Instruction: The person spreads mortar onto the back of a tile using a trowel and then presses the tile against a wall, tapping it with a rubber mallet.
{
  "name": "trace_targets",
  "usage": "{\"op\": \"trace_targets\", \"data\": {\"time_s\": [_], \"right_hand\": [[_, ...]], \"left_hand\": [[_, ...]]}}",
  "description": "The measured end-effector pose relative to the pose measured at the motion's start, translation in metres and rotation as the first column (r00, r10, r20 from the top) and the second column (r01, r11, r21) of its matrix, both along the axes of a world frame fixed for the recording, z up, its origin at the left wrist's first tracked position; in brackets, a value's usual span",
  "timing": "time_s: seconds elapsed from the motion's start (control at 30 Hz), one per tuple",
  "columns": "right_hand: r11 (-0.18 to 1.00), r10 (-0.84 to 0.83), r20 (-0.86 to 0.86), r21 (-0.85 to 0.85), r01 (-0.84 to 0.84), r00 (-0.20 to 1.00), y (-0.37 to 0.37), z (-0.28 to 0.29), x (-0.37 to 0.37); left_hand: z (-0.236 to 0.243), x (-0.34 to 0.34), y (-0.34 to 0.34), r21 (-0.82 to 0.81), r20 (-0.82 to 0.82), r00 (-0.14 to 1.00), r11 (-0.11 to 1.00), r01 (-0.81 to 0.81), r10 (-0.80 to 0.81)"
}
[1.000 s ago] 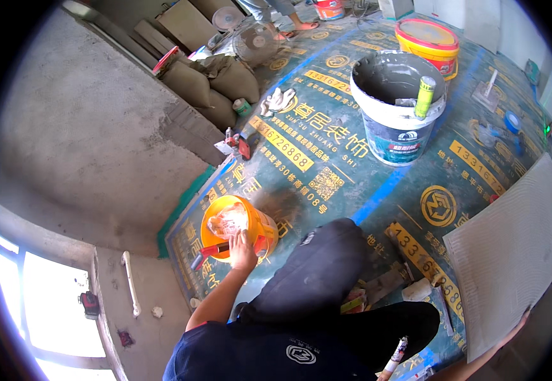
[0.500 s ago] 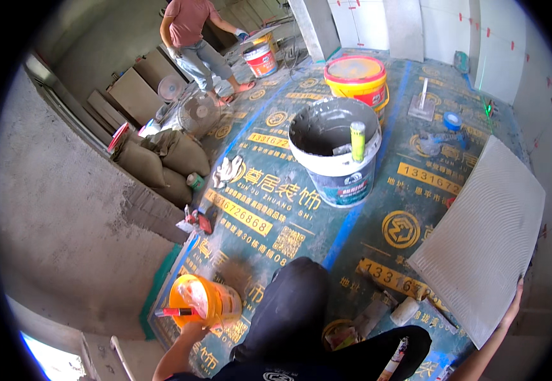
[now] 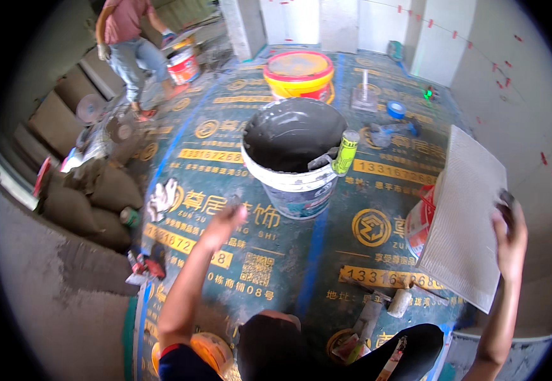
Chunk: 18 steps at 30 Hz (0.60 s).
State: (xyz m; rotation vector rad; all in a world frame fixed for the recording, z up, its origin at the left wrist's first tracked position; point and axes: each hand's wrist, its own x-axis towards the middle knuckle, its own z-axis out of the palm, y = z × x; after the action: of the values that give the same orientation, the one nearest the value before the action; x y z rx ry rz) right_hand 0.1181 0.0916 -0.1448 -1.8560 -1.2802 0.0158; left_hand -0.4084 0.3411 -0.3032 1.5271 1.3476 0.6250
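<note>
My left hand is over the floor covering, in front of a white-rimmed bucket of dark grey mortar. It is smeared by motion, so its fingers cannot be read, and nothing shows in it. A tool with a yellow-green handle rests on that bucket's rim. On the right, a large pale tile with a ridged face stands tilted beside a red-and-white bucket, partly hiding it. My right hand is at the tile's right edge, its thumb and dark-tipped fingers around it. The yellow-orange bucket sits beneath my left forearm.
A yellow bucket with a red rim stands behind the mortar. Blue tape and a notched-looking flat tool lie farther right. White gloves, sacks and a roller lie around. A co-worker stands far left.
My left hand has left the yellow-orange bucket and come forward over the floor. My right hand is higher along the tile's edge. The view has turned right, showing the red-and-white bucket behind the tile.
</note>
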Motion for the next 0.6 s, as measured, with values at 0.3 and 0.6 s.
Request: {"op": "trace_targets", "data": {"time_s": [0.3, 0.6], "right_hand": [[0.865, 0.491, 0.858, -0.501, -0.029, -0.150, 0.208, 0.012, -0.200], [0.596, 0.789, 0.612, -0.742, 0.308, -0.053, 0.235, -0.064, -0.223]], "left_hand": [[-0.019, 0.119, 0.121, -0.099, 0.884, 0.406, 0.942, -0.320, 0.230], [-0.014, 0.074, 0.242, -0.247, 0.786, 0.597, 0.967, 0.066, 0.161]]}}
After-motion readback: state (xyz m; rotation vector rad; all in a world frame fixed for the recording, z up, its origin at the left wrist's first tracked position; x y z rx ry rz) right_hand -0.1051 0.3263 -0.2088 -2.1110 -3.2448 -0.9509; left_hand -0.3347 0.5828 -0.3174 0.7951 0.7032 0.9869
